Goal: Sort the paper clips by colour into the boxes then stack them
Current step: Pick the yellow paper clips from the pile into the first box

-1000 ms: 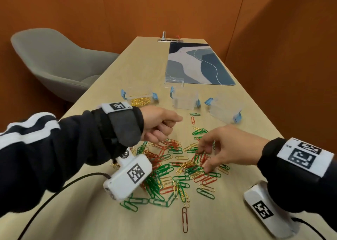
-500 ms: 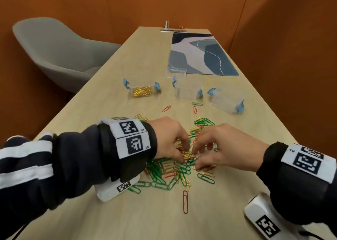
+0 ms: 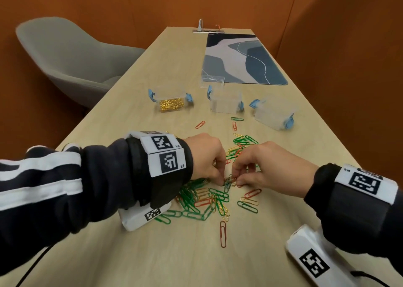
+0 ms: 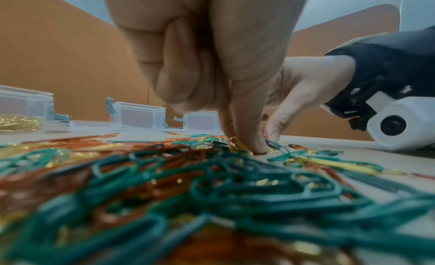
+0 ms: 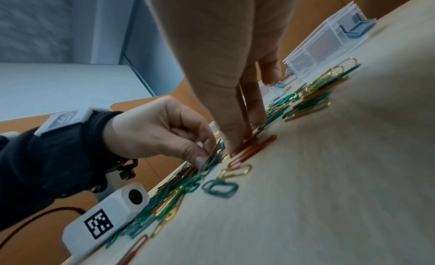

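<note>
Here, left hand (image 3: 207,156) and right hand (image 3: 268,167), fingertips pinching paper clips (image 3: 227,181).

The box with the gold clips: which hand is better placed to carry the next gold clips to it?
Probably the left hand. The box with the gold clips stands on its side of the table, while the right hand would have to cross over. Both hands are picking in the pile.

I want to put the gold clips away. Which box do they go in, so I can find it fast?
Look at the long wooden table, just in front of the blue and grey mat. Three clear boxes with blue clasps stand there in a row. Yours is the left box, nearest the grey chair: only it already holds gold clips.
</note>
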Tool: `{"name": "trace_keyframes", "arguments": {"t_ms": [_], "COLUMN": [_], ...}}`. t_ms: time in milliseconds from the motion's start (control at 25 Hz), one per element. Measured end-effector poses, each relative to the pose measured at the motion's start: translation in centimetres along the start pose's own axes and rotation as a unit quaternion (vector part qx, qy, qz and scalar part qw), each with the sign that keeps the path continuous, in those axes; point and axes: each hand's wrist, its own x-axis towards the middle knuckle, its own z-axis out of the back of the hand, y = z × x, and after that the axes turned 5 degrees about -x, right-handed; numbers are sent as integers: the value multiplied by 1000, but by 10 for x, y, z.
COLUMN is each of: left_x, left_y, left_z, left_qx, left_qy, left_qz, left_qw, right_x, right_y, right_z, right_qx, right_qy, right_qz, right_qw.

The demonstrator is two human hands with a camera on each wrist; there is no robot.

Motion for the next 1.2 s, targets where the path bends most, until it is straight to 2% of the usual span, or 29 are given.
{"name": "trace_keyframes", "arguments": {"t_ms": [160, 240, 280, 360, 400, 480, 600, 720, 800, 960, 1000, 1080, 1120, 1160, 1200], "left_x": [-4, -10, -13, -20, -22, -25, -28, -31, -30, -29, -31, -35, -38, -39, -39], "left_y": [11, 20, 25, 33, 37, 41, 41, 37, 34, 21, 18, 18, 17, 16, 16], "left_z": [8, 17, 21, 26, 27, 25, 20, 14, 11, 2, -1, -5, -5, -5, -5], "left_qx": [-52, -143, -243, -460, -537, -623, -696, -726, -715, -610, -573, -418, -326, -243, -172], "left_qy": [37, 58, 69, 85, 91, 106, 113, 119, 117, 92, 88, 76, 70, 68, 72], "left_qz": [45, 72, 96, 141, 156, 158, 126, 126, 142, 191, 187, 128, 84, 37, 6], "left_qw": [997, 985, 963, 873, 824, 759, 697, 666, 675, 763, 793, 896, 939, 967, 982], "right_x": [-4, -6, -7, -8, -9, -9, -6, -2, 0, 3, 2, -2, -4, -7, -10], "right_y": [-7, -12, -14, -13, -10, -4, 0, 3, 7, 9, 9, 10, 10, 9, 8], "right_z": [5, 9, 11, 14, 15, 16, 13, 9, 7, 3, 3, 5, 7, 10, 13], "right_qx": [-37, -53, -56, -53, -48, -41, -46, -55, -60, -77, -83, -80, -67, -49, -30], "right_qy": [24, 6, -6, -22, -22, -3, 29, 37, 48, 66, 67, 57, 42, 24, 12], "right_qz": [-20, -45, -55, -56, -50, -33, -19, 2, 9, 7, 8, 10, 9, 5, 2], "right_qw": [999, 998, 997, 997, 997, 999, 998, 998, 997, 995, 994, 995, 997, 999, 999]}}
